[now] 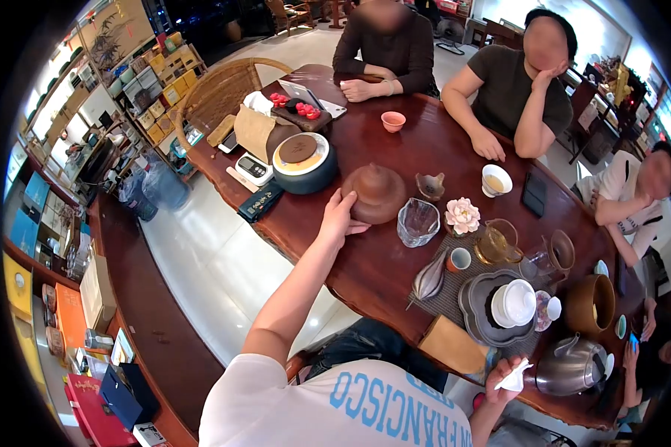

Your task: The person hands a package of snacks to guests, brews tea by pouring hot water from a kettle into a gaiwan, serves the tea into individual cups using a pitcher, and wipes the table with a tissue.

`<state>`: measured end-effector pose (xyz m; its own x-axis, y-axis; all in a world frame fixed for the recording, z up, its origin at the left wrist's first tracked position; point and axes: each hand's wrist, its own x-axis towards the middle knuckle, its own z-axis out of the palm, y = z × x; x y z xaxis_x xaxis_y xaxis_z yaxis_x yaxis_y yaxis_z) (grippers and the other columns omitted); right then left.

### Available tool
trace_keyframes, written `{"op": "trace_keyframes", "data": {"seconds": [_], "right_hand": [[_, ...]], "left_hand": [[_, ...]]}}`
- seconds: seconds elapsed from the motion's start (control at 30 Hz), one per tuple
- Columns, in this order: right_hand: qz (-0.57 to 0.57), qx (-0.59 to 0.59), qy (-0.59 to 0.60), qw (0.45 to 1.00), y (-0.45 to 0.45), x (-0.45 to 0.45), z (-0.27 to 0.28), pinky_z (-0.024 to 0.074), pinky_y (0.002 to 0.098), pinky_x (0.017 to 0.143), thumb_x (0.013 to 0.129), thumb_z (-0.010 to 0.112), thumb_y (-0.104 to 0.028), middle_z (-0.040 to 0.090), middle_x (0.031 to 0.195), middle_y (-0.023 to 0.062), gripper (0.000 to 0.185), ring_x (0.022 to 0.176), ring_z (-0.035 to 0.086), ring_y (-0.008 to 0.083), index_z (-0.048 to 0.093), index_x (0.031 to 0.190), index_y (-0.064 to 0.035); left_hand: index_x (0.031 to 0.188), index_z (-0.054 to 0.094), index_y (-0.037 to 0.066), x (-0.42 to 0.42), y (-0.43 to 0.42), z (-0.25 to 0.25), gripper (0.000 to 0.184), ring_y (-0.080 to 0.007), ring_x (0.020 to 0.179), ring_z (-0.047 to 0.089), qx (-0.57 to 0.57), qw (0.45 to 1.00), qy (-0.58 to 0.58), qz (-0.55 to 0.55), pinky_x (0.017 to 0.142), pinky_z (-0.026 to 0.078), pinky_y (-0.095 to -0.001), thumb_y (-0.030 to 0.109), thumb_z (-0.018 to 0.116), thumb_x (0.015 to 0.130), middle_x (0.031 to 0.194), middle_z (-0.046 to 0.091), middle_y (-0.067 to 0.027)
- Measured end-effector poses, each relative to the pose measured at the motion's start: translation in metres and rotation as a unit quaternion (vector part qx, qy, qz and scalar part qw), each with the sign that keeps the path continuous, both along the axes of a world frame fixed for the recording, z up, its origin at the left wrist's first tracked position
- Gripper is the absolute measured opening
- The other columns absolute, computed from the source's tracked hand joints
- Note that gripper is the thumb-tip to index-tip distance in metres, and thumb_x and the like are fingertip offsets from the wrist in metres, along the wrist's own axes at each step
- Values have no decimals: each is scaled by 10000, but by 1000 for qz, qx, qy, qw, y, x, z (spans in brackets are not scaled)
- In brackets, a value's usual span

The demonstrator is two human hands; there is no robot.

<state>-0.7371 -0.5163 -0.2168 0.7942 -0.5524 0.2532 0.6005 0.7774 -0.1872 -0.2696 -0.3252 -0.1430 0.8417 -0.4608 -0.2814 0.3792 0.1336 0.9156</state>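
My left hand [342, 218] is stretched out to a brown clay lidded pot [374, 192], its fingers closed against the pot's near left side. Close to the table's near edge, my right hand [505, 378] grips a crumpled white tissue [514, 375]. Right of the clay pot are a clear glass bowl [418, 222] and a small dark cup [430, 186]. A white lidded bowl [514, 302] rests on a grey scalloped tray [473, 311], with a steel kettle [570, 366] to its right.
Seated people [384, 45] line the far side of the wooden table [350, 267]. A dark blue stove [304, 176], a digital device [253, 170] and a tissue box [257, 134] stand left. A glass pitcher [498, 242], a pink flower [462, 215] and a brown bowl [589, 304] are right.
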Motion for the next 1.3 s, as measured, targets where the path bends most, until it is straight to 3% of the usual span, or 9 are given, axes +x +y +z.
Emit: {"op": "trace_keyframes", "data": {"seconds": [0.13, 0.4, 0.6, 0.73, 0.8, 0.97, 1.17, 1.27, 1.3], "right_hand": [[-6, 5, 14, 1000, 1, -1, 1, 499, 406, 744, 978, 429, -215, 518, 1191, 115, 308, 902, 491, 236, 430, 1272, -127], [-16, 4, 26, 1000, 2, 3, 4, 506, 351, 715, 964, 490, -211, 560, 1147, 132, 291, 848, 509, 229, 424, 1230, -116], [-13, 1, 22, 1000, 5, 6, 11, 514, 378, 720, 985, 450, -219, 559, 1150, 144, 229, 868, 517, 242, 407, 1186, -117], [-16, -1, 8, 1000, 7, 10, 12, 525, 398, 731, 989, 434, -218, 556, 1147, 152, 184, 888, 528, 254, 407, 1136, -110], [-24, 0, 19, 1000, 7, 10, 13, 531, 415, 724, 984, 441, -210, 555, 1142, 153, 185, 892, 534, 261, 407, 1136, -111], [-30, 9, 31, 999, 7, 9, 12, 537, 424, 706, 932, 536, -179, 563, 1120, 165, 239, 881, 540, 267, 415, 1128, -114], [-46, -8, 40, 998, 8, 11, 13, 551, 421, 650, 881, 594, -151, 580, 1081, 172, 249, 850, 556, 276, 422, 1056, -109], [-24, -63, 18, 998, 6, 12, 12, 528, 403, 717, 982, 442, -208, 558, 1139, 136, 175, 880, 528, 242, 418, 1122, -106], [-41, -9, 41, 998, 8, 12, 12, 549, 422, 648, 881, 586, -142, 582, 1074, 171, 242, 848, 554, 277, 428, 1060, -108]], "left_hand": [[1399, 293, 99, 8, 2, -3, 511, -327, 716, 668, -1, 1000, -19, 24, 581, 586, -364, 291, 466, 958, 1239, 520, -185], [1460, 170, 101, 16, 29, -2, 612, -346, 741, 677, 21, 999, -35, 28, 570, 589, -336, 286, 466, 958, 1301, 462, -212], [1440, 230, 38, -3, 41, 2, 650, -253, 752, 679, 84, 989, -73, 93, 589, 558, -300, 324, 528, 938, 1336, 448, -184], [1335, 406, 9, -47, 29, 11, 566, -162, 810, 614, 157, 838, -486, 193, 646, 519, -249, 128, 668, 848, 1221, 517, -136], [1298, 456, 17, -72, 13, 35, 609, -188, 978, 578, 145, 882, -447, 46, 763, 524, -288, 134, 746, 776, 1237, 502, -128], [1424, 288, 43, -71, -30, 64, 975, -355, 1292, 370, 224, 738, -614, -166, 1079, 311, -392, 204, 815, 620, 1411, 351, -185], [1393, 358, 75, -46, -55, 66, 885, -311, 1160, 503, 234, 747, -546, -298, 954, 437, -381, 224, 758, 618, 1317, 433, -148], [1351, 428, 71, -48, -63, 58, 821, -308, 1090, 554, 248, 747, -564, -250, 914, 466, -384, 248, 758, 620, 1244, 491, -140], [1346, 435, 73, -50, -66, 55, 815, -311, 1088, 555, 250, 748, -569, -234, 908, 470, -383, 255, 758, 621, 1244, 492, -140]]}}
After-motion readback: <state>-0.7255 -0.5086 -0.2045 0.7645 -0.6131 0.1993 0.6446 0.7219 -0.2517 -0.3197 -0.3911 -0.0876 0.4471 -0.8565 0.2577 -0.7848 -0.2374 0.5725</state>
